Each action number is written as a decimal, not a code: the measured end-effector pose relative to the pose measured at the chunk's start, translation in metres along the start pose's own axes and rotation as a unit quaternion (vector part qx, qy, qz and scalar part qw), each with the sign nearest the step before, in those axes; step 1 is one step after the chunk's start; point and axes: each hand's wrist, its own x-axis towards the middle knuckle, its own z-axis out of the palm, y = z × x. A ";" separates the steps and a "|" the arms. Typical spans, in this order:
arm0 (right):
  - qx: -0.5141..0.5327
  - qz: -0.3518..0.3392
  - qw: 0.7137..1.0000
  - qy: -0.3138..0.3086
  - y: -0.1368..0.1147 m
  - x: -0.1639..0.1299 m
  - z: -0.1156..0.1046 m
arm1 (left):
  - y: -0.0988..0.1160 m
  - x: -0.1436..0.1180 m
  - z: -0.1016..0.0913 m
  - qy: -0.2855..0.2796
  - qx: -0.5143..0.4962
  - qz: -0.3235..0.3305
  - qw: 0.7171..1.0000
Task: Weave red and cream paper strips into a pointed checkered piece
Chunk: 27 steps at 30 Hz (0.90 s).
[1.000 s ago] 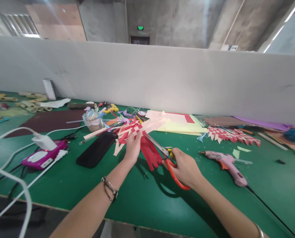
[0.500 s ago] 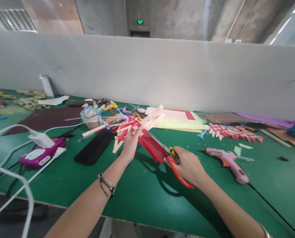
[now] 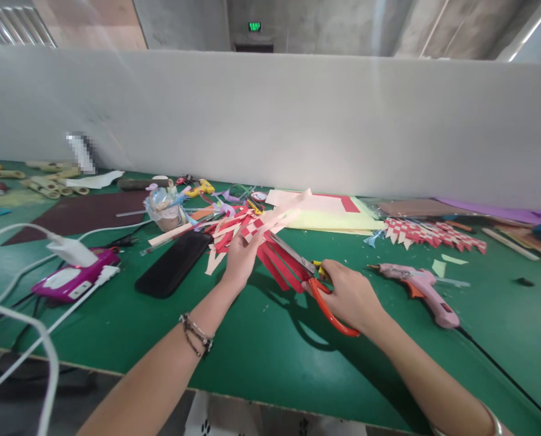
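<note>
A piece of woven paper strips (image 3: 253, 226), checked red and pale pink, is pinched in my left hand (image 3: 242, 259) above the table. Long red strips (image 3: 277, 266) hang from it toward me, and pale strips (image 3: 292, 208) stick out to the upper right. My right hand (image 3: 349, 293) grips a pair of scissors (image 3: 334, 315) with orange-red handles and a bit of yellow near the pivot. The blades lie against the strips close to my left fingers; their tips are hidden by the paper. Loose red and pale strips (image 3: 220, 233) lie behind my left hand.
A black phone (image 3: 174, 264) lies left of my left hand. At right rests a pink glue gun (image 3: 420, 287) with its cord. Behind it are zigzag checked paper pieces (image 3: 434, 234). A purple power strip (image 3: 74, 281) with white cables occupies the left side; a white partition (image 3: 270, 127) stands behind.
Both hands hold nearly the same pose, with the paper and scissors shifted very slightly. The red strips hang more spread apart now. The whole view has tilted a little downward.
</note>
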 end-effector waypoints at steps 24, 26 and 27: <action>0.092 -0.027 0.995 -0.008 -0.004 -0.001 0.009 | -0.003 -0.013 0.012 0.027 -0.108 -0.042 0.993; 0.094 -0.030 0.995 -0.006 -0.004 -0.001 0.009 | -0.004 -0.014 0.013 0.023 -0.121 -0.050 0.991; 0.095 -0.031 0.995 -0.005 -0.004 -0.001 0.010 | -0.003 -0.014 0.014 0.021 -0.127 -0.056 0.990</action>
